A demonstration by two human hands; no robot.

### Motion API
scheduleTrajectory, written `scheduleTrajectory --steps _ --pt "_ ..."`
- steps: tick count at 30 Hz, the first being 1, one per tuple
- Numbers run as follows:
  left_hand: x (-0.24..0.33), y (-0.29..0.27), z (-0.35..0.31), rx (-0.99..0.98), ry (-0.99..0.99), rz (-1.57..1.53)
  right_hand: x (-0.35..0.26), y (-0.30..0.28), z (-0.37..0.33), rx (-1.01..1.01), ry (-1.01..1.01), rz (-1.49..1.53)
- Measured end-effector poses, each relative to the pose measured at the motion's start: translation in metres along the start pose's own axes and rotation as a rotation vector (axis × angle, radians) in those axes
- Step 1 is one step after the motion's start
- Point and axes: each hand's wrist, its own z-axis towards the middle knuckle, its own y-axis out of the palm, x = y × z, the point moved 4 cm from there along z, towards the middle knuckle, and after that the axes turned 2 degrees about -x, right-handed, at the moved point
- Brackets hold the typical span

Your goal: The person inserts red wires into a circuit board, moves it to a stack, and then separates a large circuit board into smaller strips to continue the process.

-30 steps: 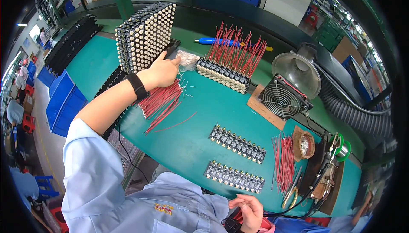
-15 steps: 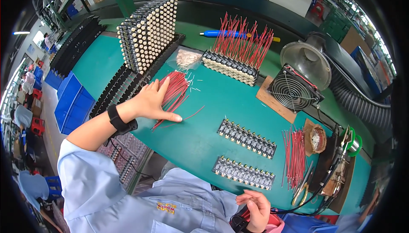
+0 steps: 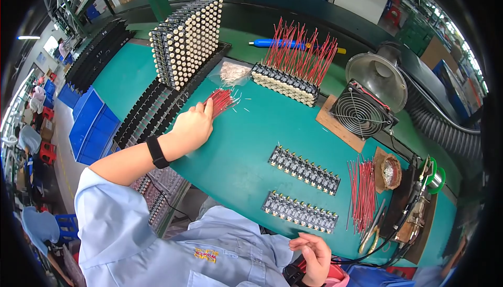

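The left hand [image 3: 192, 128] has its fingers closed round the red wires [image 3: 222, 101], on the green tabletop [image 3: 246, 145] near the clear bag [image 3: 233, 72]; they look light, bendy and apt to splay (best gripped mid-length, not at the ends). The right hand [image 3: 314, 258], half-open, looks empty.
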Motion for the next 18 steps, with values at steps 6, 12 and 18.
scheduleTrajectory --steps 6,12,18 --pt "0.002 0.008 0.003 -0.045 0.031 0.316 0.002 0.001 -0.001 0.003 0.000 0.006" --pt "-0.008 0.006 -0.017 -0.078 -0.022 0.266 0.004 -0.001 0.001 0.008 -0.005 -0.021" --pt "-0.011 -0.001 -0.043 -0.076 -0.035 0.264 0.003 -0.002 0.000 0.002 0.008 -0.031"
